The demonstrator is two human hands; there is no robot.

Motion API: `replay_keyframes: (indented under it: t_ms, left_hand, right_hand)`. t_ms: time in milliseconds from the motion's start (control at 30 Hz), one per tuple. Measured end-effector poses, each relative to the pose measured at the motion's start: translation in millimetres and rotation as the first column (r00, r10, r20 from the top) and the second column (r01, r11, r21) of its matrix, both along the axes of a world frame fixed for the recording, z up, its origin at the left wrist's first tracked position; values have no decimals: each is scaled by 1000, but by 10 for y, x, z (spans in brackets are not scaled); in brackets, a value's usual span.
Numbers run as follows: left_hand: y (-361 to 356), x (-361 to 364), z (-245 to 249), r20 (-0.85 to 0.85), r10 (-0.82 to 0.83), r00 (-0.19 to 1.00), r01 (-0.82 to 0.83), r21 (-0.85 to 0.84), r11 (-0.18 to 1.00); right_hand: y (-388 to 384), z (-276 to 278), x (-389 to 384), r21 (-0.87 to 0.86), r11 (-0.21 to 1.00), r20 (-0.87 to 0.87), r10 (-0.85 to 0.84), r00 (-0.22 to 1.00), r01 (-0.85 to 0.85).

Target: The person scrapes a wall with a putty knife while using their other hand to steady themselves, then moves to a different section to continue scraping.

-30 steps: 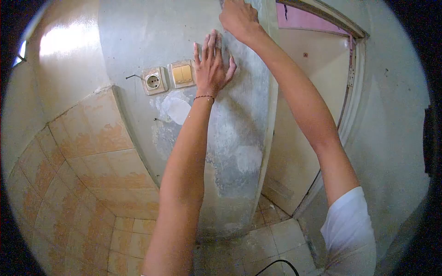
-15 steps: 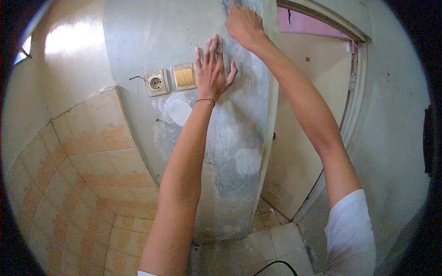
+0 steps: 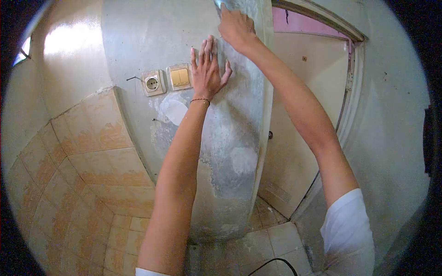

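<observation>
"Plaster wall [image 3: 142, 37], worn and patched: where is it placed, as seen from the fingers?"

"It is found directly before both hands. Against it the left hand [image 3: 207, 78] is laid flat, with its fingers pointed upward. The wall's long axis is set upright, and on the right its edge is bordered by the door [image 3: 301, 106]."

"By which hand is the shiny, pale-blue thing [image 3: 219, 3] at the top of the view more nearly reached?"

"By the right hand [image 3: 237, 30], which is placed above and to the right of the left. Its index finger is pointed up at that thing, most of which is cut off by the frame."

"And how are the fingers set?"

"On the left they are stretched out and slightly parted, the thumb spread wide; nothing is gripped. On the right, the others are curled below the index; whether anything is held by them cannot be made out."

"Are any containers shown?"

"None can be seen. A light switch [image 3: 180, 77] is mounted just left of the left hand, and a socket [image 3: 152, 83] beyond it."
</observation>
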State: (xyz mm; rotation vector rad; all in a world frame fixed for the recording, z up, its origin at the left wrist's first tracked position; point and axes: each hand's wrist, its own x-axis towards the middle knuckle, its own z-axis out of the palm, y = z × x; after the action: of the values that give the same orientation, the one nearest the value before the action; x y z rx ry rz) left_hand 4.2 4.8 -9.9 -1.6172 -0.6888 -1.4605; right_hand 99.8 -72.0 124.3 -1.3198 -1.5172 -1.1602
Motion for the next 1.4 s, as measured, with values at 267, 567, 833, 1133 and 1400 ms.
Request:
replay_keyframes:
  t_ms: [267,567,833,1133,1400]
  left_hand:
    - [-11,1,26,2,21,1000,-21,14,1000]
    - [16,4,-23,-8,36,999,-36,-56,998]
    - [33,-14,15,15,7,1000,-8,20,1000]
    - [38,-35,23,-2,-1,1000,1,-2,1000]
    - [23,-21,20,5,5,1000,-5,50,999]
  right_hand:
    - [96,138,-74,59,998,-54,23,998,-20]
    - [-100,32,-283,-44,999,-11,-5,1000,4]
    - [35,37,-209,-37,999,-59,37,998,-39]
    - [236,73,-253,100,994,-96,45,994,-35]
    - [267,124,-138,173,985,-119,-2,993,23]
